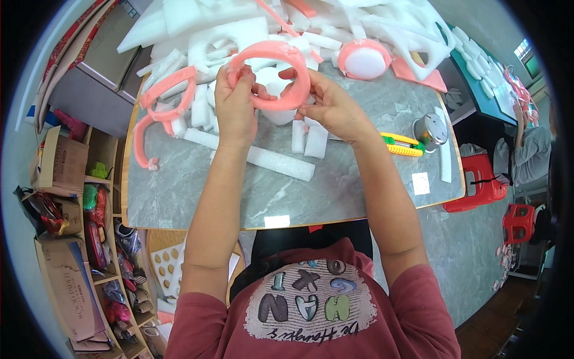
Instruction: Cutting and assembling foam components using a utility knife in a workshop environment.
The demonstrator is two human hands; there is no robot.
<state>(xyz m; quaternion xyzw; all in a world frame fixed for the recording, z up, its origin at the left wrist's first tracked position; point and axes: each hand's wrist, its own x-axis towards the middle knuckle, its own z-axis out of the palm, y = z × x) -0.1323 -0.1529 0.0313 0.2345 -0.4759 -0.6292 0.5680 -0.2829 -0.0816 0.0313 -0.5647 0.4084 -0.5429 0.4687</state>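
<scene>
Both hands hold a pink foam ring (269,49) upright above the table. My left hand (235,110) is wrapped round its left side, fingers curled through the opening. My right hand (335,110) grips the right side, thumb below and fingers against the band. White foam pieces (315,142) lie on the tabletop under the ring, beside a long white foam strip (269,161). Curved pink foam strips (140,140) rest to the left. Behind on the right sits a white round foam piece with a pink rim (365,63).
White foam sheets and offcuts (233,33) pile up at the table's far side. A yellow-green utility knife (402,145) and a metal can (431,131) stand on the right. Shelves (107,224) with boxes are at left. Another person (532,152) sits far right near red stools (478,182).
</scene>
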